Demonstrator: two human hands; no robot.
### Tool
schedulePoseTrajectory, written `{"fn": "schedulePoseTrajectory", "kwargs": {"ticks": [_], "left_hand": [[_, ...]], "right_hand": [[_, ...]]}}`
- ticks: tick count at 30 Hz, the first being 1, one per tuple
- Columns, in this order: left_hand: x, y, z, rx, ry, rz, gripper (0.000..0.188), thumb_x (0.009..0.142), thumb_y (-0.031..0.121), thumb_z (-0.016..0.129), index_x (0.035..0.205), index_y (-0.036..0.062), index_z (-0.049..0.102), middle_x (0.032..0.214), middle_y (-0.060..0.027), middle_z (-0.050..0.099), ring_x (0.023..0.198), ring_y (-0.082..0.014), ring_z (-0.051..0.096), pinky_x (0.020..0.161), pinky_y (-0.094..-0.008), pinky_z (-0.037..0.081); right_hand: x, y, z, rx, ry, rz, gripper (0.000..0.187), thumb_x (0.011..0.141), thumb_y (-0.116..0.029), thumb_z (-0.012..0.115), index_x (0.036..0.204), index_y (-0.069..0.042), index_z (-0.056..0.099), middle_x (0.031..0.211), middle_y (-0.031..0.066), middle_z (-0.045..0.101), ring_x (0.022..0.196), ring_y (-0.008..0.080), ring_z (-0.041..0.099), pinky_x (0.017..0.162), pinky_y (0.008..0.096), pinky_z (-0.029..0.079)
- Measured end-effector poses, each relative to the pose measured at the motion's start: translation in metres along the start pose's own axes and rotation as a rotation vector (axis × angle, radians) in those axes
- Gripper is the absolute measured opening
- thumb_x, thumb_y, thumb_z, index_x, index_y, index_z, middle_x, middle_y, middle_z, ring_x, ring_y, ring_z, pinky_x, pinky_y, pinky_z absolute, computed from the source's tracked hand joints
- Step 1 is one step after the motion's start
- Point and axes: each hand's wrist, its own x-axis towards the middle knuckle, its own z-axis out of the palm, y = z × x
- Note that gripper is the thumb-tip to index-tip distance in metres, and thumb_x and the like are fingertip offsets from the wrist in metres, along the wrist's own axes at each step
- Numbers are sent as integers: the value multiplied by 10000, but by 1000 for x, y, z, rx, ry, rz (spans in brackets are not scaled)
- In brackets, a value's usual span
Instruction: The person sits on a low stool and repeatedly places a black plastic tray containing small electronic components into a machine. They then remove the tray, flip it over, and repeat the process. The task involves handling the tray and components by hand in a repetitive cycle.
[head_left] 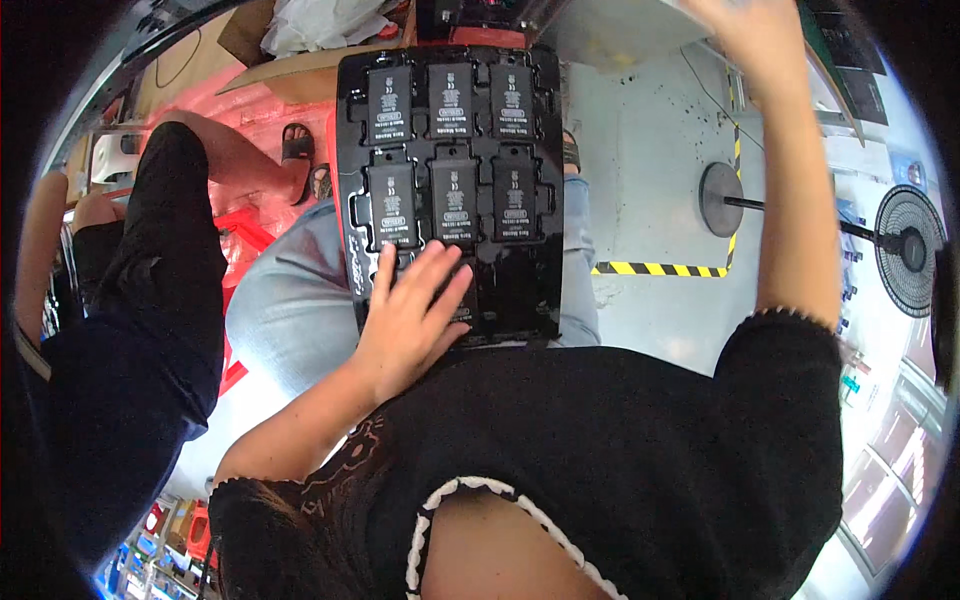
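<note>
On the black tray [525, 305], the left hand [408, 315] seemingly touches a battery [391, 203].

Tray, upper rows: the way down from above lies open over two rows of flat black rectangular packs [452, 198] in the black moulded plastic tray [540, 295].
Tray, lower row: the spread bare left hand [410, 312] blocks the left and middle; the right corner is reachable.
Right side: a wide gap separates tray and raised right forearm [788, 200]; a round dark stand base [718, 198] obstructs it at floor level.
Left side: a light blue denim leg [285, 290], then a neighbour's dark-clothed leg [180, 220], limit passage.
Far edge: a brown cardboard box [300, 70] crowds the left corner.
</note>
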Motion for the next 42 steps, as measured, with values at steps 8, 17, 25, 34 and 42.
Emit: {"fn": "schedulePoseTrajectory", "kwargs": {"ticks": [8, 17, 25, 34, 42], "left_hand": [[-4, 6, 4, 98, 35, 9, 605, 740, 204, 782, 1283, 43, 570, 1452, -94, 478, 1422, -309, 344, 1165, -603, 137], [83, 14, -68, -493, 427, -217, 455, 955, 317, 622, 1283, 1, 608, 1295, -131, 623, 1237, -231, 565, 1054, -375, 422], [271, -66, -73, -1694, 731, -401, 691, 988, 276, 579, 1469, -29, 188, 1394, -322, 403, 1178, -440, 557, 919, -563, 528], [92, -53, -127, -1358, 867, -538, 287, 981, 235, 453, 1165, 64, 592, 1098, -61, 607, 981, -239, 553, 841, -372, 439], [-21, -15, -92, -1232, 731, -586, 441, 1043, 364, 447, 1259, 0, 567, 1188, -115, 648, 1061, -218, 631, 946, -372, 495]], "right_hand": [[-228, -130, 5, 445, -630, 46, 758, 665, -259, 802, 1350, -81, 528, 1441, 122, 460, 1367, 336, 380, 1126, 494, 297], [-297, -143, 44, 262, -474, -57, 448, 875, -223, 672, 1309, -167, 577, 1451, -6, 498, 1415, 253, 367, 1121, 579, 276], [-301, -153, 62, 321, -219, 123, 322, 846, -219, 694, 1168, -200, 685, 1466, 105, 452, 1367, 354, 388, 1096, 574, 303], [-289, -112, 39, 801, 51, 716, 434, 1043, -347, 435, 1241, 4, 595, 1252, 175, 584, 1123, 280, 586, 907, 382, 501], [-205, -117, 48, 1656, -319, 1057, 810, 1003, -639, 258, 1402, 57, 367, 1047, 200, 648, 792, 249, 668, 674, 351, 557]]}}
